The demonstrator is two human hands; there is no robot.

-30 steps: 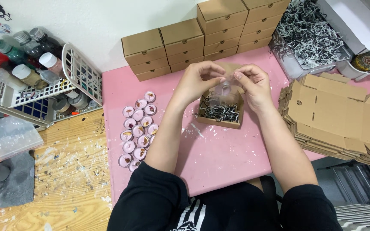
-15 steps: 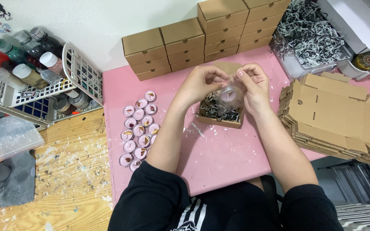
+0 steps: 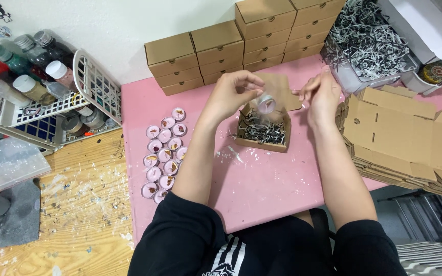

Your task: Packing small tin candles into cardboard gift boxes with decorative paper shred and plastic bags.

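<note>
Fingers of your left hand pinch the small pink candle w/ clear wrap, held right above the open box for dropping in; right hand loose, fingers apart, touching nothing.

Both forearms reach toward twelve o'clock. The left hand curls, fingertips pinched together; the right hand hovers at three o'clock of it, fingers loosely spread.
</note>
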